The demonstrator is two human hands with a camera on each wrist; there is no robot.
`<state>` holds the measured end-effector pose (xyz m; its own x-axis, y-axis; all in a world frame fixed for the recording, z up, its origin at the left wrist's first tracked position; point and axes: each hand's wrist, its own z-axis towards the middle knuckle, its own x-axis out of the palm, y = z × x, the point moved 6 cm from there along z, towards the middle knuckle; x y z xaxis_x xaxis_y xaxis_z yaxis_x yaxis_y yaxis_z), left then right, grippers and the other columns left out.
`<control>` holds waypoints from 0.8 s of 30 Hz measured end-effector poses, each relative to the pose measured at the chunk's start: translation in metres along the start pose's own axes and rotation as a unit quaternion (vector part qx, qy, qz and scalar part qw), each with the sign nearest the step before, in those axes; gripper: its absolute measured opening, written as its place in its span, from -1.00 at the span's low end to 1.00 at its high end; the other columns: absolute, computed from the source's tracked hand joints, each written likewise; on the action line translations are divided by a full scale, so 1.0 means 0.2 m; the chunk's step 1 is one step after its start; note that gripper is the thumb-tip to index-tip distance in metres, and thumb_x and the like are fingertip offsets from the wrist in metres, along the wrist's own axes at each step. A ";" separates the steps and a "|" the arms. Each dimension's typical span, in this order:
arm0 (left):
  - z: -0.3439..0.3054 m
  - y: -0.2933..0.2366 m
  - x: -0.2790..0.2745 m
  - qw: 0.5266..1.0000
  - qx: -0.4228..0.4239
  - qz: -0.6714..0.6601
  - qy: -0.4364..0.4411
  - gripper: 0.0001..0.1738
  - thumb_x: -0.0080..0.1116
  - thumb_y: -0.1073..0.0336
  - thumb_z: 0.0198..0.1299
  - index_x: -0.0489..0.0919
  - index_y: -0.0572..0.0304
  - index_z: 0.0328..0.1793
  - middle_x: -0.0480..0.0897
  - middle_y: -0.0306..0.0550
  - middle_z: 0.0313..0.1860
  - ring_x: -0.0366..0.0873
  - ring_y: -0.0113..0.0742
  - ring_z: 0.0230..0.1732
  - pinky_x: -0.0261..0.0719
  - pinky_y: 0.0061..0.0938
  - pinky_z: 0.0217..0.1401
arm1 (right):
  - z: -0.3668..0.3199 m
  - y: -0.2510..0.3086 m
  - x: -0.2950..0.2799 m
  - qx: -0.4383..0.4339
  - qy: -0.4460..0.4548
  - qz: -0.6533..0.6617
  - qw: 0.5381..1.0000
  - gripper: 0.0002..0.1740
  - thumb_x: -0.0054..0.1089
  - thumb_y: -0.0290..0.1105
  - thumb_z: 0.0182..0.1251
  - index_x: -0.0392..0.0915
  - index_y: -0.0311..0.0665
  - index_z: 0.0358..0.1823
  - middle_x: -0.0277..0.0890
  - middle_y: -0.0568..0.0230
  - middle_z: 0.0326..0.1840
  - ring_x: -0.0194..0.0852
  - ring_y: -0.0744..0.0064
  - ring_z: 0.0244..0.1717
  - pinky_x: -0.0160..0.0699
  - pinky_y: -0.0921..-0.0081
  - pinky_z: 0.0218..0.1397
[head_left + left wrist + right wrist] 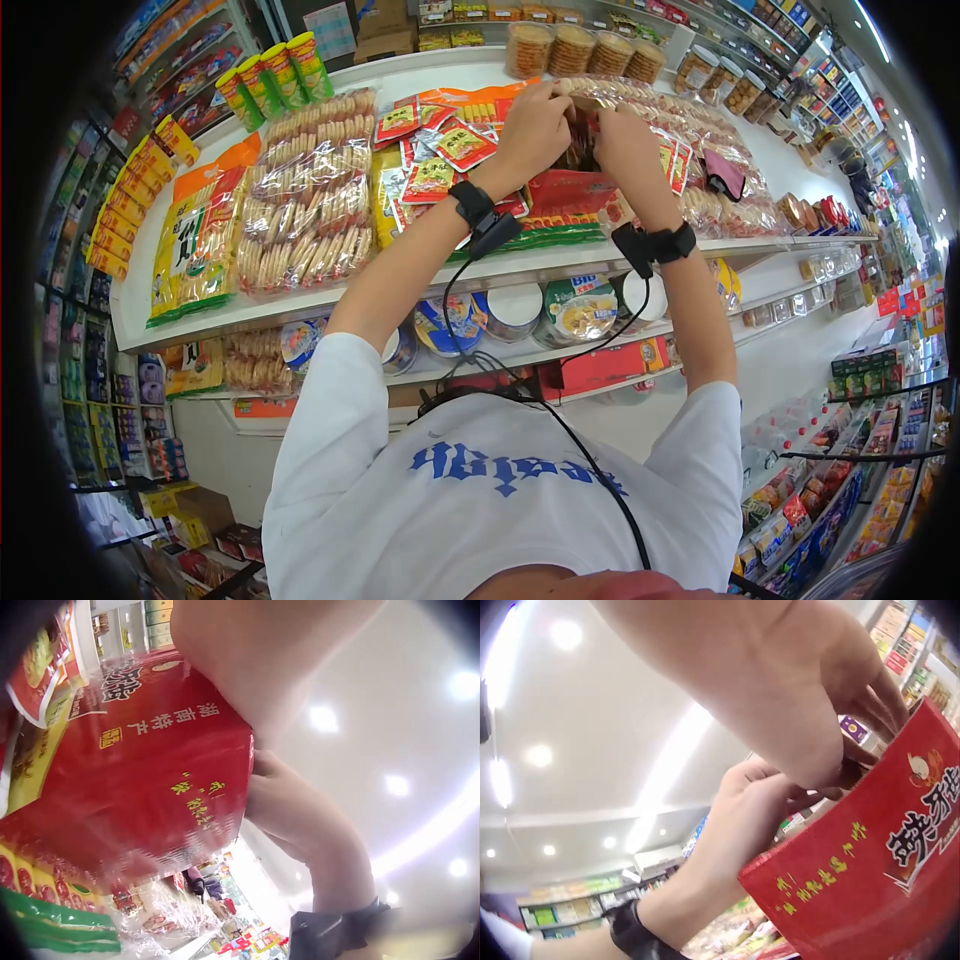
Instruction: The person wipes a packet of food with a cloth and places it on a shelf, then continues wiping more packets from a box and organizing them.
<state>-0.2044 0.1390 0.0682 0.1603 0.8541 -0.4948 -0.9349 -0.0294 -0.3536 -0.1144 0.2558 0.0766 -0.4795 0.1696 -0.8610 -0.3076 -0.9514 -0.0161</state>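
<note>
Reaching into the box point(874, 862) beneath left hand point(535, 135) and right hand point(630, 150) seems the step. I can't tell their grip; next likely calls for careful withdrawal.

Inside a brightly lit shop, a tiered white display stand point(148, 245) runs across the head view above a pale floor point(785, 365), with tall racks point(890, 391) of colourful goods point(800, 508) lining the left, the back and the right. The right wrist view looks up at a smooth white ceiling point(600, 712), crossed by a long glowing strip light point(671, 765) and dotted with round lamps point(540, 756), with dark shelves point(562, 902) of boxes point(536, 916) low at the left. In the left wrist view, more round lamps dot the same pale ceiling, and a bright strip arcs across its lower right.
</note>
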 end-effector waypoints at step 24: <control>-0.82 -0.04 -0.78 0.955 -0.293 -0.034 0.034 -0.66 0.18 0.32 0.44 0.61 0.33 0.25 0.67 0.11 0.20 0.59 -0.09 0.28 0.42 -0.32 0.42 | 0.02 -0.02 0.10 -0.072 0.144 0.096 0.982 -0.65 0.12 -0.21 0.47 0.74 -0.37 -0.12 0.69 -0.22 -0.22 0.69 -0.23 -0.17 0.62 0.00 0.01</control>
<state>-0.1700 -0.0786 0.0170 0.2532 0.8292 -0.4983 -0.5865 -0.2781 -0.7608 -0.1263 0.2637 0.0606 -0.2580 -0.0763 -0.9631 -0.1044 -0.9888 0.1063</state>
